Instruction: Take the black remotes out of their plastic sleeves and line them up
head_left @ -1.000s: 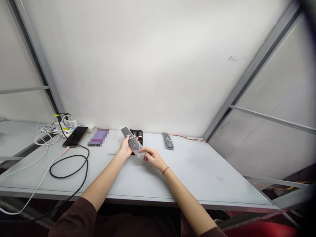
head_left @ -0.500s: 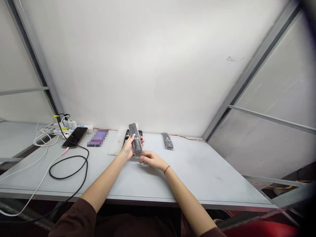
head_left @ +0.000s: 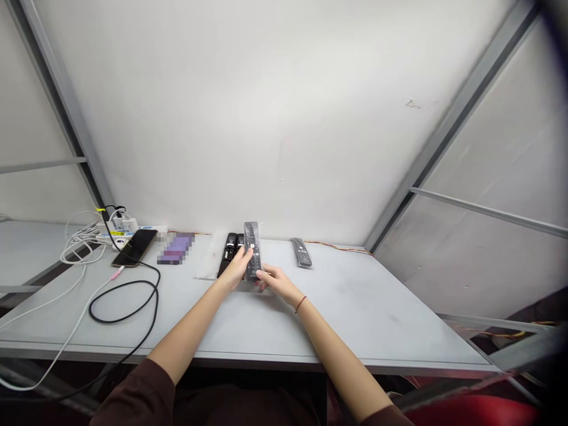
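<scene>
A dark remote in a clear plastic sleeve point(head_left: 252, 248) is held upright above the table. My left hand point(head_left: 238, 266) grips its left side, thumb on the button face. At its lower right end, my right hand point(head_left: 274, 280) pinches the sleeved remote with thumb and fingers. Behind my left hand, black remotes point(head_left: 229, 251) lie side by side on the table, partly covered by the hand and the held remote. Another sleeved remote point(head_left: 302, 252) lies to the right, near the wall.
On the left of the grey table point(head_left: 337, 319) are a black phone point(head_left: 135, 246), a blurred purple item point(head_left: 176, 248), a power strip with chargers point(head_left: 119, 225), tangled white cables and a looped black cable point(head_left: 155, 296). Thin coloured wires run along the wall.
The held remote has moved right and turned more upright. My right hand has closed on its lower end. More of the black remotes behind now shows.
</scene>
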`<state>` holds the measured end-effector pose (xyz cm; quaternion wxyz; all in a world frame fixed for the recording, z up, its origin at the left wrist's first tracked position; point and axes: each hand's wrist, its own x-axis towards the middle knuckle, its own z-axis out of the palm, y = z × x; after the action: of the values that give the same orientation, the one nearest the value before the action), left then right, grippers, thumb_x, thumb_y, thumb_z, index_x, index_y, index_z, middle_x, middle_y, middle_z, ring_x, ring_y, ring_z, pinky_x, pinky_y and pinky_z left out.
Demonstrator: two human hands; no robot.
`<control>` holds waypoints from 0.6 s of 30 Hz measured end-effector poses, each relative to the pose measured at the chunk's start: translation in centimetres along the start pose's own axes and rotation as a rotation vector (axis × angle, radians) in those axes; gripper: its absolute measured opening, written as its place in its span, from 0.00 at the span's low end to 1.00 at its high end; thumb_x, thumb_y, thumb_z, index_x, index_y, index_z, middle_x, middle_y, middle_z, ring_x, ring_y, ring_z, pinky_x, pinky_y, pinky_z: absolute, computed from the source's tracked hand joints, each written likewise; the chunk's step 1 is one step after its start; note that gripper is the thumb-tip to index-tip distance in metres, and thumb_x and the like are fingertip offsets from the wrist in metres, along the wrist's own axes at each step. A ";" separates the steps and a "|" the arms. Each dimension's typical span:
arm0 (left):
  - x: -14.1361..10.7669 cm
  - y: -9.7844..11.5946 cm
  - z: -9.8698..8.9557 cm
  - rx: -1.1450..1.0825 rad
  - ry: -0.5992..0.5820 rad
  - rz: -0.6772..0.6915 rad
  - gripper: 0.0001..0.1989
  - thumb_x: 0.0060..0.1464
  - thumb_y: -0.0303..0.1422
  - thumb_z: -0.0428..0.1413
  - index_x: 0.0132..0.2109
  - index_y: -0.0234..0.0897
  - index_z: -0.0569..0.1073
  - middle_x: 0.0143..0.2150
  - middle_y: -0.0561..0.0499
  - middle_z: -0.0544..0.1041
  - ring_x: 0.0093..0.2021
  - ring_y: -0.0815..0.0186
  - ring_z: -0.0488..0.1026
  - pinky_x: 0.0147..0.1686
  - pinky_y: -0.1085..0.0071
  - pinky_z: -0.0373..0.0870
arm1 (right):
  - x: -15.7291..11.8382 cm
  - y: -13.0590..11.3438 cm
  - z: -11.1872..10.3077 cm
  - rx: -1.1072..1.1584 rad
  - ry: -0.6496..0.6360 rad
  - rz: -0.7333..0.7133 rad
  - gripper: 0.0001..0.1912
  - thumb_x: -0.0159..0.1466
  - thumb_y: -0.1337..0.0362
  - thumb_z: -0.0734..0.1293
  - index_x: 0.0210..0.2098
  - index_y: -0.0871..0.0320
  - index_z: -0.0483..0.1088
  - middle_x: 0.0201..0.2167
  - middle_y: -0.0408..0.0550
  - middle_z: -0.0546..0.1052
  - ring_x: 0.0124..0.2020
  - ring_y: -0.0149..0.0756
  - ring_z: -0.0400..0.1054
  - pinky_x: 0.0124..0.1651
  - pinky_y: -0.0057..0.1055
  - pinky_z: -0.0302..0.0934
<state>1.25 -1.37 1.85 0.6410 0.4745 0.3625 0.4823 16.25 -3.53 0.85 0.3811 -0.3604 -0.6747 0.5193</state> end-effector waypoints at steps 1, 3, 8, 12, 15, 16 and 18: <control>-0.1 -0.1 0.0 0.030 -0.006 0.008 0.22 0.55 0.46 0.51 0.53 0.43 0.64 0.39 0.49 0.74 0.32 0.67 0.73 0.29 0.71 0.71 | 0.0 0.1 0.0 0.017 0.042 0.011 0.17 0.58 0.51 0.65 0.33 0.60 0.72 0.33 0.47 0.71 0.27 0.30 0.65 0.31 0.31 0.63; -0.2 -0.2 0.0 0.090 -0.019 0.037 0.22 0.54 0.46 0.52 0.53 0.43 0.65 0.42 0.49 0.74 0.36 0.67 0.73 0.33 0.71 0.71 | 0.1 0.2 -0.1 0.064 0.102 0.042 0.18 0.56 0.52 0.67 0.37 0.60 0.72 0.32 0.47 0.72 0.28 0.30 0.65 0.31 0.29 0.62; -0.3 -0.5 -0.2 0.251 -0.068 -0.020 0.21 0.51 0.46 0.54 0.49 0.40 0.69 0.45 0.45 0.74 0.41 0.61 0.73 0.38 0.66 0.72 | 0.2 0.2 -0.5 0.203 0.185 0.063 0.19 0.55 0.52 0.68 0.39 0.60 0.73 0.34 0.48 0.73 0.31 0.31 0.65 0.32 0.27 0.61; -0.2 -0.7 0.0 0.234 -0.008 0.001 0.19 0.49 0.41 0.58 0.47 0.38 0.71 0.40 0.45 0.76 0.40 0.59 0.73 0.36 0.64 0.72 | 0.3 0.4 -0.9 0.191 0.237 0.040 0.19 0.55 0.52 0.67 0.38 0.60 0.72 0.34 0.47 0.72 0.30 0.30 0.63 0.31 0.27 0.61; 0.0 -0.7 0.3 0.159 0.025 0.004 0.17 0.48 0.38 0.60 0.45 0.38 0.73 0.37 0.46 0.76 0.38 0.61 0.73 0.37 0.64 0.72 | 0.4 0.6 -1.1 0.128 0.281 0.047 0.18 0.56 0.52 0.66 0.36 0.61 0.72 0.31 0.46 0.71 0.27 0.28 0.61 0.30 0.27 0.61; 0.2 -0.8 0.4 0.139 0.023 0.003 0.15 0.48 0.37 0.60 0.44 0.38 0.73 0.37 0.46 0.77 0.38 0.61 0.73 0.37 0.65 0.72 | 0.5 0.7 -1.2 0.109 0.299 0.052 0.18 0.56 0.52 0.66 0.36 0.61 0.72 0.31 0.46 0.71 0.26 0.27 0.60 0.29 0.27 0.61; 0.7 -0.9 0.6 0.111 0.007 0.002 0.13 0.47 0.36 0.60 0.42 0.37 0.75 0.39 0.46 0.77 0.38 0.62 0.73 0.38 0.67 0.72 | 0.6 0.8 -1.4 0.080 0.346 0.060 0.17 0.56 0.52 0.65 0.35 0.60 0.71 0.32 0.47 0.71 0.27 0.29 0.61 0.28 0.26 0.60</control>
<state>2.27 -0.91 1.16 0.6118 0.5081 0.3906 0.4637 17.34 -2.25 0.38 0.4900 -0.4488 -0.5667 0.4872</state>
